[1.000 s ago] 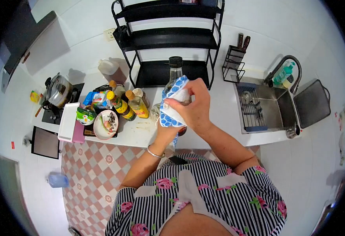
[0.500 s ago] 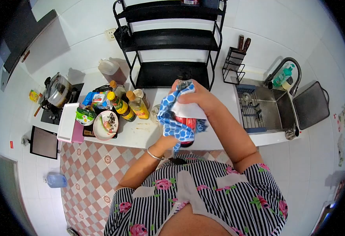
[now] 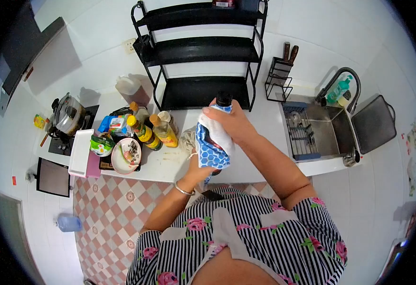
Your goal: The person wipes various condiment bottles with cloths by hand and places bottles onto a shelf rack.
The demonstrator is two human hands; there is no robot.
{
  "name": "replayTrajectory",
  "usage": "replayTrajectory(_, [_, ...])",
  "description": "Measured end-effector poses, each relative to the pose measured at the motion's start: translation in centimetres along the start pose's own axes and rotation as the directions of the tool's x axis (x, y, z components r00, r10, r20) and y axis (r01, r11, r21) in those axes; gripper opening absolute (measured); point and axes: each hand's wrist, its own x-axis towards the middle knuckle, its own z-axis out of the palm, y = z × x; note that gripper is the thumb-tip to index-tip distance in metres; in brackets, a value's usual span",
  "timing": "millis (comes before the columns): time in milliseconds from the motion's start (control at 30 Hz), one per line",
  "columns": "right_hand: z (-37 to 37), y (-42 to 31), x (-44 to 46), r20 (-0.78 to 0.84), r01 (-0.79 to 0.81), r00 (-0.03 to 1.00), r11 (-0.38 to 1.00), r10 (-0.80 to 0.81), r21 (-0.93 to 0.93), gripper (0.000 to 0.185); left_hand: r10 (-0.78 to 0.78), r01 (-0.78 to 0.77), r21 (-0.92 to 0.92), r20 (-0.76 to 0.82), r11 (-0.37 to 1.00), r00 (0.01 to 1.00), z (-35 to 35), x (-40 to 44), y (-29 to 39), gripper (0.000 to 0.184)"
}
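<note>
A bottle with a black cap is held over the counter's front edge, its cap end toward the rack. Most of its body is hidden by a blue-and-white honeycomb-patterned cloth wrapped around it. My right hand is closed around the cloth and the bottle just below the cap. Lower down, my left hand grips the bottle near its base, its fingers partly hidden by the cloth. A crumpled pale cloth or bag lies on the counter just left of the bottle.
Several sauce and oil bottles stand left of my hands, beside a plate of food scraps and a white-lidded pink box. A black three-tier rack is behind. To the right are a knife holder and a sink.
The cloth has been drawn around the bottle, covering the red label that showed before. My right hand has slid slightly left, and the bottle's cap now shows more clearly.
</note>
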Motion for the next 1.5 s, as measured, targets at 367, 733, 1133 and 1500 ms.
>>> replayTrajectory(367, [-1.3,-1.7,1.4,0.736,-0.35,0.665,0.817,-0.127,0.457,0.025,0.049,0.02,-0.398,0.162,0.917,0.986,1.7,1.8,6.7,0.068])
replayTrajectory(733, [1.8,1.5,-3.3,-0.018,0.323,0.938,0.891,-0.346,-0.319,0.07,-0.023,0.018,-0.057,-0.093,0.998,0.995,1.3,0.8,4.0,0.072])
replayTrajectory(1133, [-1.3,-0.2,-0.9,0.39,-0.118,0.907,0.797,-0.155,0.592,0.052,-0.181,0.265,-0.454,0.22,0.85,0.959,0.7,-0.5,2.0,0.054])
replayTrajectory(1500, [0.4,-0.2,-2.1,0.068,0.418,0.894,0.879,-0.443,0.228,0.067,-0.168,0.149,-0.479,0.005,0.865,0.986,2.1,-1.5,4.4,0.057])
